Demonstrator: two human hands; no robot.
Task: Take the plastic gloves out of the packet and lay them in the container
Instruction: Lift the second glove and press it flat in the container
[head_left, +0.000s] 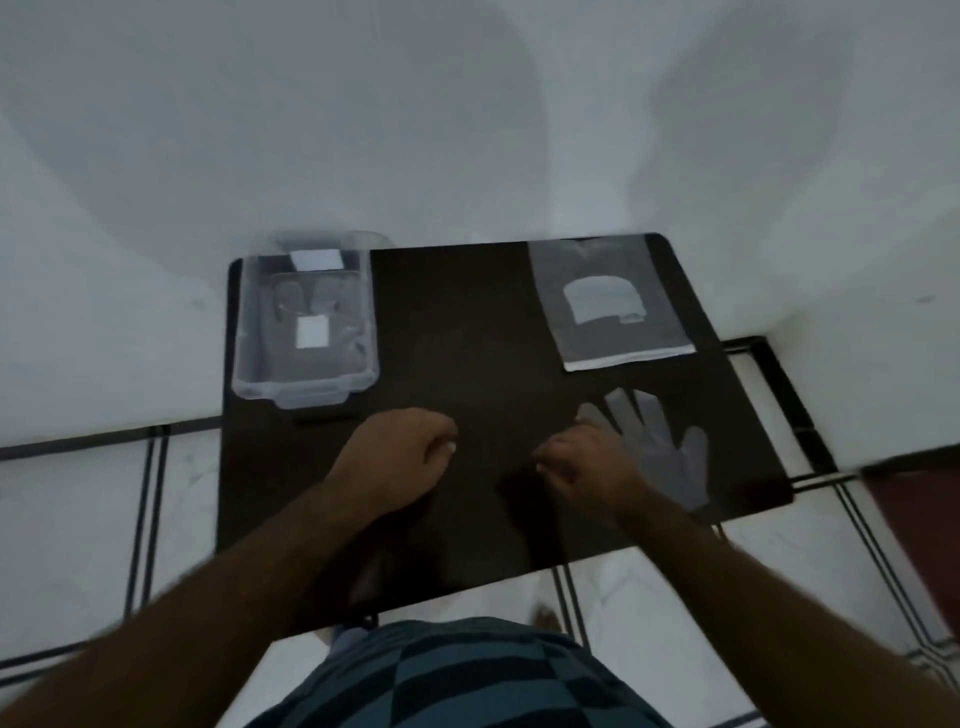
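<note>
A clear plastic glove (670, 457) lies flat on the dark table (467, 332), fingers spread, near the right front. My right hand (587, 462) rests beside its left edge with curled fingers, touching or nearly touching it; the blur hides any grip. My left hand (405, 452) hovers over the table's front middle as a loose fist with nothing in it. The clear packet (613, 306) with a white label lies flat at the back right. The clear container (304, 322) stands at the back left, with gloves and white slips lying in it.
The table stands against a white wall, with tiled floor around it. A dark red object (919, 530) sits at the right on the floor. My patterned shorts (457, 675) are at the table's front edge.
</note>
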